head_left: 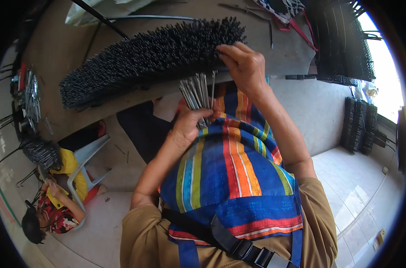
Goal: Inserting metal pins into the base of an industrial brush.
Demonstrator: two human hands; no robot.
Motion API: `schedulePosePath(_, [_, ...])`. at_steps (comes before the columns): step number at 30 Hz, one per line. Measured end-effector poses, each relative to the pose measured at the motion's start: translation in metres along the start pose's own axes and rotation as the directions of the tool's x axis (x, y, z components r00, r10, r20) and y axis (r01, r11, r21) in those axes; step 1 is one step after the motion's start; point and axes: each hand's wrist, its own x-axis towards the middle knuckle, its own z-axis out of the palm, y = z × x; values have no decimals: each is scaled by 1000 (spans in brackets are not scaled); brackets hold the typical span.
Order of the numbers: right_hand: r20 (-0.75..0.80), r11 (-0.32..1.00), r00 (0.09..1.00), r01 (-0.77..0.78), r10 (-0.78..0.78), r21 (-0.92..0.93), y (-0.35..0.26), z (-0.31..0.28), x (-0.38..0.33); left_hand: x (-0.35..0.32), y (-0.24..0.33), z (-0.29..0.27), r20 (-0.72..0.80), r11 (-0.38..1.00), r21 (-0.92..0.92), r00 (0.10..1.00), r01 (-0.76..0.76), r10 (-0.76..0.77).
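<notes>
Metal rods [197,91] make a small bunch clenched upright in the left hand [188,127], above the striped apron [232,169]. Right hand [243,64] pinches 1 rod tip at the big dark stack [145,56] on the far table [60,49]; most rods remain there.

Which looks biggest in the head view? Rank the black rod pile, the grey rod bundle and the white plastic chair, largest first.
1. Black rod pile, stretching widest across the bench.
2. White plastic chair, though it sits farther from the camera, so its rank is unsure.
3. Grey rod bundle, gripped in the left hand.
</notes>
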Motion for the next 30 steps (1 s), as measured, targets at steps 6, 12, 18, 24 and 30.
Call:
schedulePosePath(6, [82, 983, 992, -75, 90, -168, -13, -2, -19, -7, -15, 3, 48, 999, -50, 999, 6, -4])
schedulePosePath(12, [36, 977, 979, -204, 202, 56, -13, -13, -35, -8, -4, 10, -37, 998, -53, 999, 32, -34])
schedulePosePath(18, [606, 334, 597, -800, 526, 498, -15, -5, -58, 0, 6, 19, 49, 993, 119, 999, 15, -21])
schedulePosePath(24, [603, 213, 530, -829, 596, 517, -9, -7, -64, 1, -4, 15, -47, 998, 10, 997, 60, -60])
schedulePosePath(30, [580, 349, 554, -831, 597, 434, -12, -3, -67, -3, -7, 20, 1, 975, 217, 999, 41, -42])
